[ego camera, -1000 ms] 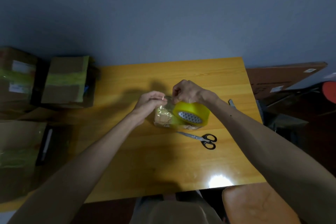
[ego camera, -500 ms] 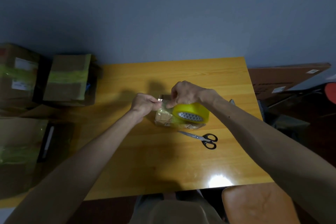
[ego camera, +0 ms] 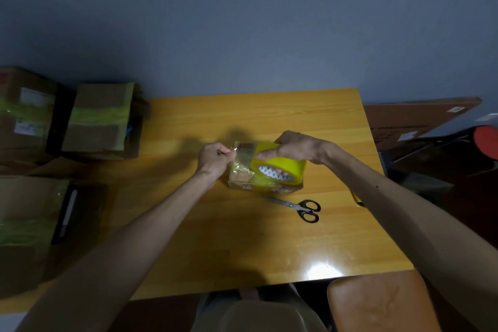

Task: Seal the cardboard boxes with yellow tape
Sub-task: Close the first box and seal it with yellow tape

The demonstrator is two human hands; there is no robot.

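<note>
**Both hands on the tape, strip drawn out over the small box**

Both forearms reach in from the lower corners of the frame and meet just above the middle of the yellow wooden table [ego camera: 269, 116]. The left hand [ego camera: 214, 159] is balled up, knuckles toward the upper left. Its fingers are curled tight and its thumb and forefinger pinch the free end of the tape strip [ego camera: 244, 152] at the hand's upper right edge. The right hand [ego camera: 299, 147] comes over from the right, wrist bent downward, and grips the yellow tape roll [ego camera: 279, 167] from above. The thumb lies along the roll's left face, and the other fingers wrap over its far side.

The roll stands on edge, tilted, with its patterned core facing the lower edge of the frame. The short clear-yellow strip spans the gap between the two hands. Directly beneath strip and roll sits the small cardboard box [ego camera: 242, 176], resting on the table and already glossy with tape. The left hand is just beside the box's left end, and the roll covers its right half.

Black-handled scissors [ego camera: 301, 207] lie closed on the table, just below and right of the box. At the left edge of the frame stand several larger cardboard boxes [ego camera: 99, 118], banded with yellow tape. A brown seat [ego camera: 377, 302] fills the lower right.
</note>
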